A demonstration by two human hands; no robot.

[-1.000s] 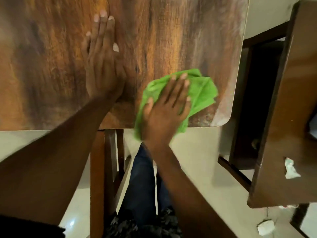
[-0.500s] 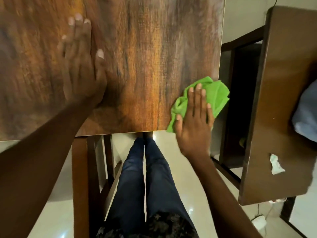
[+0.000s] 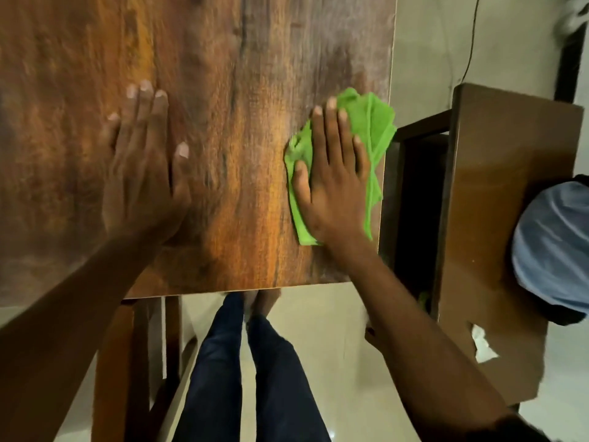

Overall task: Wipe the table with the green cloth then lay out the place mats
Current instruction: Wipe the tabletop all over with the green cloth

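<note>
We see a person bent over a wood-grain table (image 3: pixel 223 74), wiping its right-hand margin with a green cloth (image 3: pixel 371 122) that lies in the centre right of the frame, crumpled flat on the tabletop and reaching just to the table's right edge. The right hand (image 3: pixel 331 183) lies palm down on top of the cloth, fingers (image 3: pixel 328 122) straight and close together and the thumb out to the side on the fabric, so the hand presses rather than grips, which we judge spreads the pressure across the weave for wiping. The left hand (image 3: pixel 143 164), at centre left of the frame, rests flat on bare wood with fingers extended and holds nothing; we take it as a brace for the person's lean. No place mats show anywhere in the frame, so we judge the wiping step is in hand and the laying-out not yet begun. At the right of the frame stands a brown cabinet (image 3: pixel 497 218) with a blue bundle (image 3: pixel 554 247) on it, well apart from the cloth.
</note>
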